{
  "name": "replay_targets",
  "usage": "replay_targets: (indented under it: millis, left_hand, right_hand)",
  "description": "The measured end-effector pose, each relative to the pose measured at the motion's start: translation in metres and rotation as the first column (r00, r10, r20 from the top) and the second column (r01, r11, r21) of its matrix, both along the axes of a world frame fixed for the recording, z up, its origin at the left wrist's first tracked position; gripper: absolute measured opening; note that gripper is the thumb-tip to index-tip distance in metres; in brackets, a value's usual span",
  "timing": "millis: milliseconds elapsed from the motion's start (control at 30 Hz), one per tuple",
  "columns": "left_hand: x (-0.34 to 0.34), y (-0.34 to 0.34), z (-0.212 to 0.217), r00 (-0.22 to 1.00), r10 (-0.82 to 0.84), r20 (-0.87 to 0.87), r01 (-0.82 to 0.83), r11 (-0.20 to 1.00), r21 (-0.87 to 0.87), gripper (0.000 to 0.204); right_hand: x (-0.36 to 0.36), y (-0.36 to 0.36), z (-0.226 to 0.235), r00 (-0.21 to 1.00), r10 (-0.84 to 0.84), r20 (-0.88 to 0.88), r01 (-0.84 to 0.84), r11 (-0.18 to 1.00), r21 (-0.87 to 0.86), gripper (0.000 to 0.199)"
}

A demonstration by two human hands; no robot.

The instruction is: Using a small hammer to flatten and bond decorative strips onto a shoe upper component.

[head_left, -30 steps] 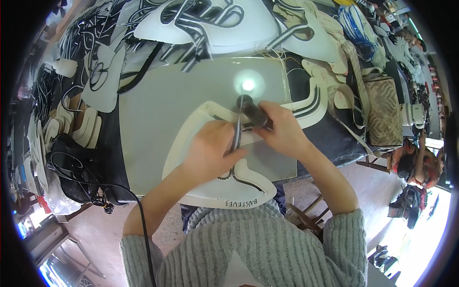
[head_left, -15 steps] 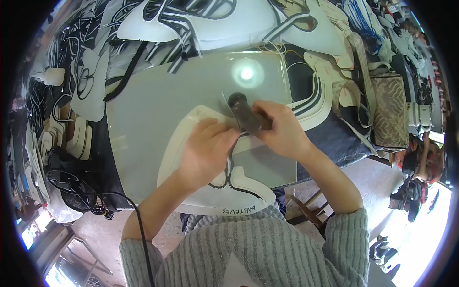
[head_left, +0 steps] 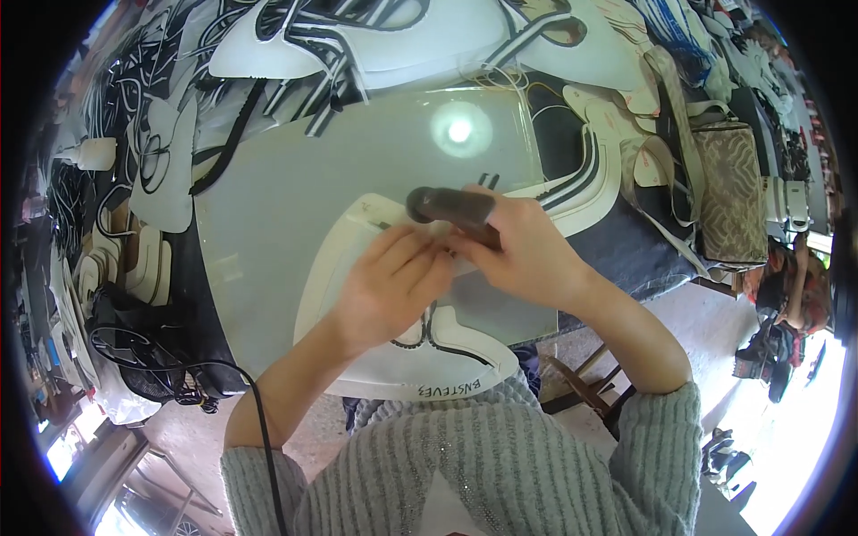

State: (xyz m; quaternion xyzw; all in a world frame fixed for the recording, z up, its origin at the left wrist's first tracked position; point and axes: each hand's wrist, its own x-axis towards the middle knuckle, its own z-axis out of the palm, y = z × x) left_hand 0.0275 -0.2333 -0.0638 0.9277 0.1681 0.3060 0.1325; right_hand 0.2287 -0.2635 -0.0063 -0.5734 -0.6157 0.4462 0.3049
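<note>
My left hand [head_left: 393, 281] is closed, fingers bent together, at the inner edge of a curved white panel [head_left: 332, 268]. Its fingertips meet a black-and-white trim strip [head_left: 488, 181], whose loose end sticks out beyond my right hand. The exact pinch is hidden. My right hand [head_left: 527, 250] grips a hammer [head_left: 451, 207] with a dark, rounded head, held sideways just above the left fingers. The right fingertips also come close to the left ones. Black edging [head_left: 460, 351] follows the panel's lower inner curve, and the panel's near end overhangs the table edge by my sweater.
A grey translucent sheet [head_left: 268, 170] lies under the work. White panels with striped trim [head_left: 420, 54] are piled at the back. Curved strips [head_left: 581, 192] lie at right, near a patterned case [head_left: 728, 192]. A black cable [head_left: 259, 402] hangs past my left arm.
The hammer has swung from pointing away to lying sideways, its head now over the left fingertips. My right hand has shifted slightly toward the left hand. The panel stays nearly in place.
</note>
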Motion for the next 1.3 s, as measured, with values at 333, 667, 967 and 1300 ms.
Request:
replay_targets:
  millis: [333,667,967,1300]
  left_hand:
    - [-0.003,0.005,0.002,0.994,0.104,-0.041,-0.111,0.89,-0.442,0.037]
    - [0.001,0.008,0.0,0.998,-0.067,-0.007,0.067,0.997,0.042,0.027]
    - [-0.002,0.004,0.003,0.999,-0.029,-0.042,0.028,0.999,-0.028,0.034]
    - [-0.009,0.0,0.009,0.995,0.102,0.001,-0.092,0.903,-0.42,0.024]
  right_hand:
    - [0.003,-0.022,-0.006,0.943,-0.086,0.321,0.112,0.992,-0.062,0.024]
    - [-0.006,0.002,-0.018,0.831,0.026,0.555,-0.001,0.999,-0.046,0.026]
    - [-0.011,-0.004,-0.015,0.805,0.023,0.593,0.009,0.999,-0.051,0.025]
    - [0.015,-0.046,-0.006,0.822,0.01,0.57,0.064,0.992,-0.111,0.025]
